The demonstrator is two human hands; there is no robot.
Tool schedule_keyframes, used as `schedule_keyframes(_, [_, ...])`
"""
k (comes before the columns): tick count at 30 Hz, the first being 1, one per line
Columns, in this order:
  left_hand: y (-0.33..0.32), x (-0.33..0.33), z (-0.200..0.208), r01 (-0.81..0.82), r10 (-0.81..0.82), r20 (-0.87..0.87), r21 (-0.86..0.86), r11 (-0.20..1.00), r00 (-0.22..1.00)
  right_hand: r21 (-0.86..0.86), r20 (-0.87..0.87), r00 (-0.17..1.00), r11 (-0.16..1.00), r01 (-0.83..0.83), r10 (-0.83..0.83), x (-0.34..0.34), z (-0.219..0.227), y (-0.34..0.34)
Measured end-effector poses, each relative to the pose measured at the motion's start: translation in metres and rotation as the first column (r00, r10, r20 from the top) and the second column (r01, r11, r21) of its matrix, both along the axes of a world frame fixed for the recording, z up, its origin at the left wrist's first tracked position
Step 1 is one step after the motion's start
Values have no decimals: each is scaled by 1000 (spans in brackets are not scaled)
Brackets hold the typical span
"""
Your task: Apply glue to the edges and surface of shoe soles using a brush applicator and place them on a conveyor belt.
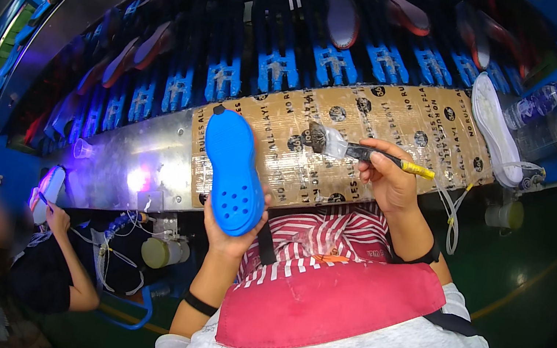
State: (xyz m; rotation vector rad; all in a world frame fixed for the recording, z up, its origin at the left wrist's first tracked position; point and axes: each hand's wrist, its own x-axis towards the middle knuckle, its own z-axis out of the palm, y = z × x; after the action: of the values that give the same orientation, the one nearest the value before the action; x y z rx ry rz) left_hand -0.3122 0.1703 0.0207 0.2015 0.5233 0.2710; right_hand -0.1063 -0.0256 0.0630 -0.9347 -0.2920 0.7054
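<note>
My left hand (223,239) is wrapped round the lower end of a blue shoe last (231,158). The last stands upright in view, its round holes near my fingers and a small dark patch at its far tip. In my right hand (393,185) is a brush (337,145), gripped by its dark handle with a yellow end. The bristles look dark, and a whitish wrap covers the part behind them. They point left toward the last, apart from it, above the printed cardboard sheet (389,138).
Beyond the cardboard runs a rack of blue holders (278,70) with several shoe soles (339,13). At right lie a white sole (493,126) and clear bottles (537,104). On the left, a co-worker's hand (57,218) works at another sole. A lidded jar (162,252) hangs below the bench.
</note>
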Motion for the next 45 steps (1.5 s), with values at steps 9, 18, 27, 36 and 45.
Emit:
schedule_keyframes(9, [-5, 10, -9, 104, -123, 194, 103, 989, 973, -123, 72, 997, 992, -5, 14, -13, 16, 13])
schedule_keyframes(18, [-8, 27, -6, 108, -156, 233, 205, 973, 960, -280, 619, 758, 959, -29, 204, -36, 48, 54])
schedule_keyframes(27, [-14, 20, -26, 231, -253, 32, 310, 922, 967, -20, 987, 157, 956, 293, -28, -28, 55, 88])
schedule_keyframes(36, [-6, 20, -26, 179, -208, 57, 325, 929, 976, -26, 979, 202, 998, -51, 36, -33, 53, 83])
schedule_keyframes(45, [-7, 21, -27, 172, -196, 37, 348, 922, 980, 41, 990, 129, 990, 132, -59, -50, 40, 90])
